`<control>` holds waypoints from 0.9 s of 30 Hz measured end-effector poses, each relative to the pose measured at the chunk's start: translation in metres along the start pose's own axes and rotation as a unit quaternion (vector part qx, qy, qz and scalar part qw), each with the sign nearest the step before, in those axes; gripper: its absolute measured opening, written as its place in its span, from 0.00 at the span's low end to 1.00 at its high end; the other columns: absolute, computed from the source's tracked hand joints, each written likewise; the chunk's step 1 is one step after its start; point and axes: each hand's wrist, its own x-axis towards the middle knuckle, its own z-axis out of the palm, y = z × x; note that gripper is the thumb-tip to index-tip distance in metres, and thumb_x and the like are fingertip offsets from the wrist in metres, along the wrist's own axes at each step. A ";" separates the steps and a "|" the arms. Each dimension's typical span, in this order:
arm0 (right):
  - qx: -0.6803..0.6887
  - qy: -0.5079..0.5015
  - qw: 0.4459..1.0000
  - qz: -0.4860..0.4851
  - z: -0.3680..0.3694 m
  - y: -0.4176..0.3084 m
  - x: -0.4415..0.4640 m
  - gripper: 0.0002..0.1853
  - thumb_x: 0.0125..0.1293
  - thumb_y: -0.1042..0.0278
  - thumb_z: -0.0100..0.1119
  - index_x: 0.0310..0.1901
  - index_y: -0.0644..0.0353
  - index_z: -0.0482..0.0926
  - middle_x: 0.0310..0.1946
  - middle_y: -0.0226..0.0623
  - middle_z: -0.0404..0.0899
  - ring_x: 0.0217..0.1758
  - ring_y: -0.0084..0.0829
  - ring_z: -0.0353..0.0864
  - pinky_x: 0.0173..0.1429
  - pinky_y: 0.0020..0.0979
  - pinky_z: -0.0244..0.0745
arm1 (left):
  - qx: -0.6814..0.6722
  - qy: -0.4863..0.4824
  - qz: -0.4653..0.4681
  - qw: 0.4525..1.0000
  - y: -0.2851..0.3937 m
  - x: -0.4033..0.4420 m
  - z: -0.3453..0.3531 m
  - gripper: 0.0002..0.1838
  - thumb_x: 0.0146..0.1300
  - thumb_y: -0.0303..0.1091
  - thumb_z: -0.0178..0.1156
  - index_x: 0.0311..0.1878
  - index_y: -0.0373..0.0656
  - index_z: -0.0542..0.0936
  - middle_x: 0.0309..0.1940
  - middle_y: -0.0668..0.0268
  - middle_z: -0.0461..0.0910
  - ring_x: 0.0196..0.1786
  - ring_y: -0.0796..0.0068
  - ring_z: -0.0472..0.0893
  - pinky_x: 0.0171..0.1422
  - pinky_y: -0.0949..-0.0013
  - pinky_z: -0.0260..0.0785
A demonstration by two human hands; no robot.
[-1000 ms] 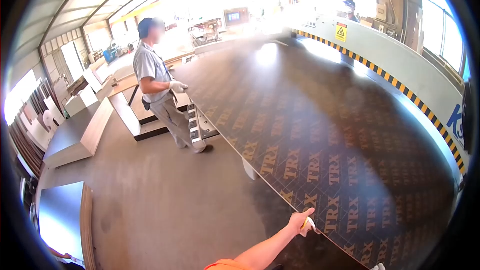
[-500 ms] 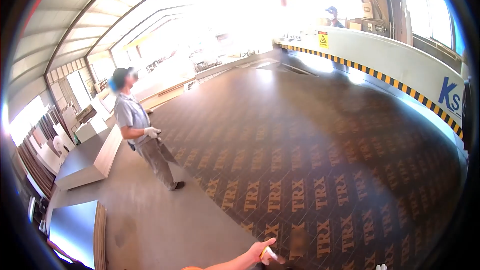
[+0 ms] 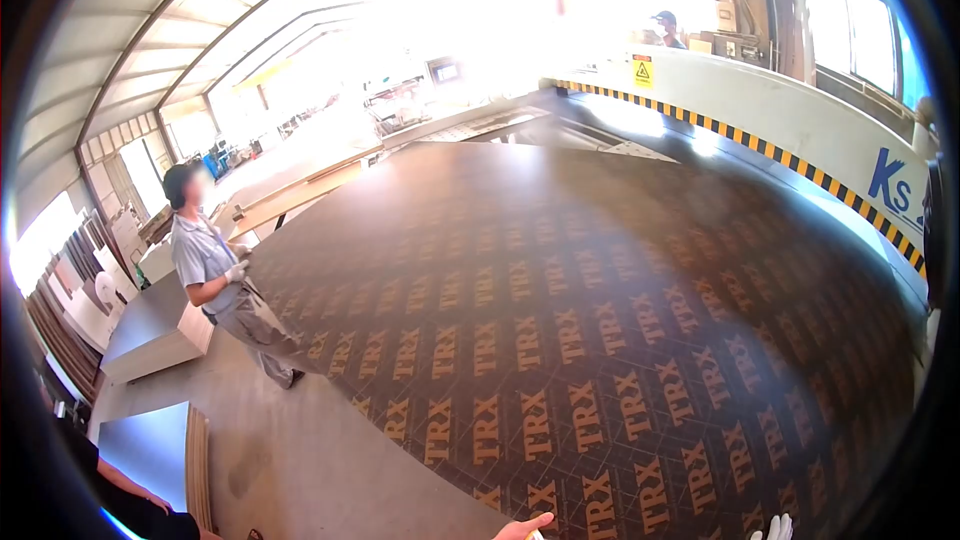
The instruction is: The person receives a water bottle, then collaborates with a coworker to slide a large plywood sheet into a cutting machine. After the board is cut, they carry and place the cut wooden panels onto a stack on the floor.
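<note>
A large dark brown panel printed with rows of "TRX" lettering spreads across the middle of the head view. At its near edge, at the bottom of the view, is my left hand, bare, with the thumb stretched out. Its fingers are closed on a small white and yellow object, mostly cut off by the frame, so its kind is unclear. Farther right, my right hand in a white glove shows only its fingertips. They are stretched out over the panel's near part; whether they touch it is not visible.
A long white machine beam with yellow-black striping runs along the right. A co-worker in white gloves stands by the panel's left edge. Panel stacks stand at left, near a person in black. Another person is behind the beam.
My left hand has dropped lower, partly out of view, and more of the gloved right fingers shows. The co-worker appears farther left. The panel's far edge sits nearer, exposing more machine bed.
</note>
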 end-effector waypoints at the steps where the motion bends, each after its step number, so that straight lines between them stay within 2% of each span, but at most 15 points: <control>1: -0.003 -0.006 1.000 -0.002 0.005 0.002 0.010 0.24 0.80 0.55 0.59 0.65 0.65 0.84 0.71 0.57 0.78 0.74 0.55 0.77 0.80 0.51 0.70 | -0.036 -0.039 -0.028 0.998 -0.002 0.008 -0.003 0.43 0.75 0.69 0.60 0.15 0.39 0.83 0.18 0.57 0.85 0.14 0.62 0.76 0.22 0.61 0.67; 2: -0.001 -0.014 1.000 -0.004 0.007 0.003 0.017 0.24 0.81 0.55 0.58 0.65 0.66 0.84 0.71 0.57 0.78 0.74 0.55 0.76 0.81 0.51 0.69 | -0.074 -0.078 -0.057 0.993 -0.006 0.013 -0.005 0.43 0.75 0.70 0.59 0.15 0.39 0.83 0.18 0.57 0.85 0.15 0.61 0.76 0.22 0.61 0.68; 8: 0.024 -0.024 0.999 -0.015 0.016 0.007 0.041 0.24 0.80 0.58 0.60 0.67 0.67 0.83 0.73 0.57 0.76 0.76 0.56 0.74 0.82 0.51 0.67 | -0.183 -0.145 -0.155 0.960 0.006 -0.032 0.025 0.42 0.75 0.72 0.56 0.29 0.36 0.87 0.29 0.56 0.90 0.29 0.58 0.86 0.40 0.59 0.82; 11: 0.030 -0.032 0.999 -0.025 0.024 0.009 0.062 0.24 0.80 0.58 0.60 0.67 0.67 0.83 0.74 0.56 0.75 0.77 0.55 0.73 0.82 0.50 0.66 | -0.248 -0.154 -0.173 0.941 0.019 -0.046 0.038 0.41 0.75 0.72 0.55 0.32 0.36 0.87 0.33 0.56 0.91 0.35 0.59 0.89 0.46 0.58 0.84; 14: 0.044 -0.047 0.997 -0.030 0.044 0.022 0.106 0.24 0.79 0.58 0.60 0.67 0.68 0.83 0.74 0.56 0.75 0.78 0.55 0.72 0.83 0.51 0.64 | -0.303 -0.213 -0.212 0.904 0.059 -0.058 0.078 0.41 0.75 0.71 0.58 0.33 0.35 0.87 0.35 0.56 0.92 0.37 0.59 0.90 0.48 0.58 0.84; 17: 0.053 -0.058 0.996 -0.041 0.041 0.017 0.140 0.24 0.79 0.58 0.60 0.66 0.68 0.83 0.73 0.57 0.76 0.78 0.56 0.72 0.84 0.51 0.64 | -0.180 -0.112 -0.097 0.972 0.036 -0.019 0.061 0.38 0.74 0.69 0.61 0.33 0.35 0.88 0.35 0.55 0.92 0.37 0.60 0.90 0.48 0.58 0.84; 18: 0.057 -0.057 0.996 -0.050 0.046 0.020 0.152 0.24 0.79 0.58 0.61 0.66 0.68 0.83 0.73 0.58 0.76 0.77 0.56 0.72 0.83 0.51 0.64 | -0.108 -0.006 -0.012 0.994 0.037 -0.018 0.069 0.36 0.74 0.67 0.64 0.31 0.36 0.88 0.33 0.56 0.91 0.34 0.61 0.90 0.46 0.58 0.84; 21: 0.065 -0.050 0.994 -0.075 0.058 0.025 0.177 0.24 0.78 0.58 0.62 0.65 0.68 0.84 0.71 0.58 0.77 0.76 0.57 0.73 0.82 0.51 0.66 | -0.136 -0.028 0.033 0.990 0.063 -0.040 0.101 0.36 0.74 0.66 0.64 0.29 0.36 0.88 0.29 0.57 0.90 0.32 0.61 0.89 0.45 0.58 0.84; 22: 0.065 -0.050 0.993 -0.086 0.059 0.023 0.185 0.24 0.78 0.58 0.62 0.64 0.68 0.85 0.71 0.59 0.78 0.75 0.57 0.74 0.82 0.52 0.66 | -0.162 0.020 0.009 0.987 0.077 -0.052 0.123 0.36 0.73 0.66 0.64 0.26 0.37 0.88 0.25 0.59 0.89 0.31 0.64 0.88 0.38 0.58 0.81; 23: 0.065 -0.050 0.992 -0.096 0.056 0.019 0.194 0.23 0.78 0.58 0.63 0.64 0.68 0.85 0.71 0.59 0.78 0.75 0.57 0.74 0.82 0.52 0.67 | -0.113 -0.024 0.069 0.991 0.026 0.016 0.057 0.37 0.74 0.67 0.62 0.27 0.37 0.87 0.24 0.58 0.86 0.23 0.64 0.82 0.28 0.62 0.73; 25: 0.051 -0.035 0.990 -0.124 0.057 0.014 0.214 0.22 0.77 0.57 0.63 0.61 0.68 0.86 0.68 0.59 0.80 0.72 0.58 0.77 0.79 0.53 0.71 | -0.257 -0.160 0.047 0.952 0.036 0.026 0.076 0.36 0.76 0.67 0.60 0.35 0.36 0.86 0.23 0.58 0.83 0.15 0.69 0.69 0.21 0.68 0.61; 27: 0.062 -0.013 0.988 -0.143 0.076 0.021 0.242 0.22 0.77 0.57 0.63 0.61 0.67 0.87 0.67 0.58 0.81 0.71 0.58 0.78 0.78 0.54 0.71 | -0.416 -0.086 -0.031 0.905 0.093 -0.011 0.137 0.36 0.76 0.67 0.59 0.41 0.35 0.86 0.24 0.57 0.82 0.14 0.73 0.63 0.20 0.72 0.56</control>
